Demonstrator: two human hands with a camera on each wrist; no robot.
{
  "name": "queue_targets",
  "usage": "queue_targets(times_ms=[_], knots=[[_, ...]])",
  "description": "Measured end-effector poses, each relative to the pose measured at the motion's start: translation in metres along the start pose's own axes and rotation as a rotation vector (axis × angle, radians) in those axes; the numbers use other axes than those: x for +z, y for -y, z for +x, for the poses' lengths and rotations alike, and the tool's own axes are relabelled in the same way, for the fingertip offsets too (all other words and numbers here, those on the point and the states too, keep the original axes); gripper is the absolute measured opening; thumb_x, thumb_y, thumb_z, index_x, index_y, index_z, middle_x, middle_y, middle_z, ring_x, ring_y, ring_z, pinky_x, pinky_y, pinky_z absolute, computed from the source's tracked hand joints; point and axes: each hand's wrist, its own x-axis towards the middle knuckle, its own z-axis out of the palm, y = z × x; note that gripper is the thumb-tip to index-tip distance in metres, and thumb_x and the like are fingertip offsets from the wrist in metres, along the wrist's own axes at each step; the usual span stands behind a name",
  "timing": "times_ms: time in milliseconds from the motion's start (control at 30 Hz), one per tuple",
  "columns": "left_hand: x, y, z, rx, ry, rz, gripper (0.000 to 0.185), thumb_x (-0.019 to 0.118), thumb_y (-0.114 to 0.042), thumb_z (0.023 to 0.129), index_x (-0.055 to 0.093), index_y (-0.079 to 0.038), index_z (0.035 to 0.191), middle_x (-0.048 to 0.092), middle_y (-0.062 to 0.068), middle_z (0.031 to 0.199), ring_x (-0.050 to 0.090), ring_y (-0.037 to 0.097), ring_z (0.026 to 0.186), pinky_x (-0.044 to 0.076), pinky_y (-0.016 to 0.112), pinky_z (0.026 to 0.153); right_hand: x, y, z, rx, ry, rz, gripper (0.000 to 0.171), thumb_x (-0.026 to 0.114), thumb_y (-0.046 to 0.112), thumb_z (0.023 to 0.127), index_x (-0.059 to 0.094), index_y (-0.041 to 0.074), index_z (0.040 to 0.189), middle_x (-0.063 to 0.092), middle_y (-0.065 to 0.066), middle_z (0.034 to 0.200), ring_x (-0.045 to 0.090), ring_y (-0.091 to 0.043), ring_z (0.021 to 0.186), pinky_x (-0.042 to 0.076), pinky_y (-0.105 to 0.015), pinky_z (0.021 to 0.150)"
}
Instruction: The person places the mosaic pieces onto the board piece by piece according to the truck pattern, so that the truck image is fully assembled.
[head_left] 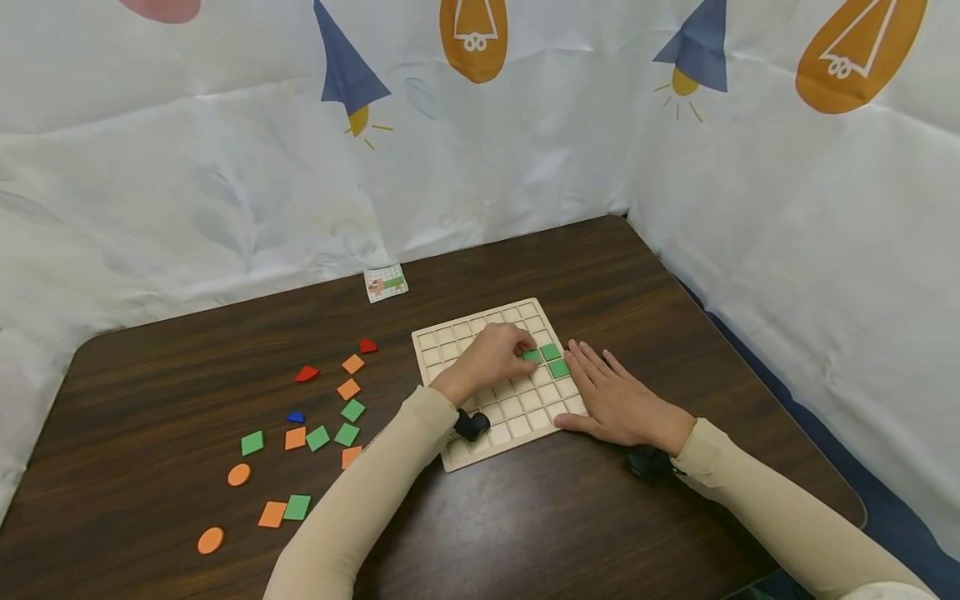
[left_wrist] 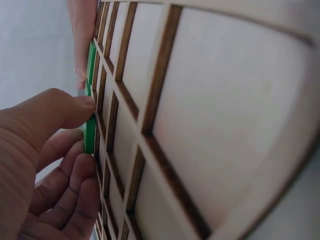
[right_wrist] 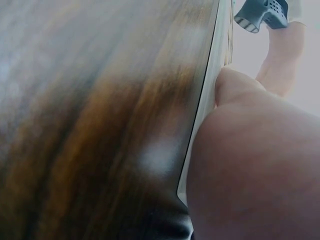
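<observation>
L hand [head_left: 491, 357] on grid board [head_left: 480, 442], fingers curled, pinching green tile [head_left: 531, 356] down into a cell near board's right edge, beside two greens already seated [head_left: 553, 359]. R hand [head_left: 615, 404] flat, fingers straight, steadying board's right edge. Step: seating tile; prob. needs squaring, then pressing flush. Loose tiles [head_left: 318, 437] toward desk's left edge; open desk at far and near edges.
</observation>
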Motion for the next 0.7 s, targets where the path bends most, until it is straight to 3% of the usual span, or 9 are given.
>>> queue_targets(times_ms=[700], knots=[[-0.0028,0.0001,-0.0037,-0.016,0.018,-0.009,0.032,0.077,-0.022,0.092,0.076,-0.006,0.119,0.077,0.009,0.114,0.074,0.021,0.105,0.06,0.035,0.094,-0.0019,0.0018,0.0002,0.006,0.006,-0.003,0.105,0.045,0.073,0.098,0.01,0.002,0.166,0.004,-0.018,0.175,0.006,-0.037,0.164,0.015,-0.062,0.13]])
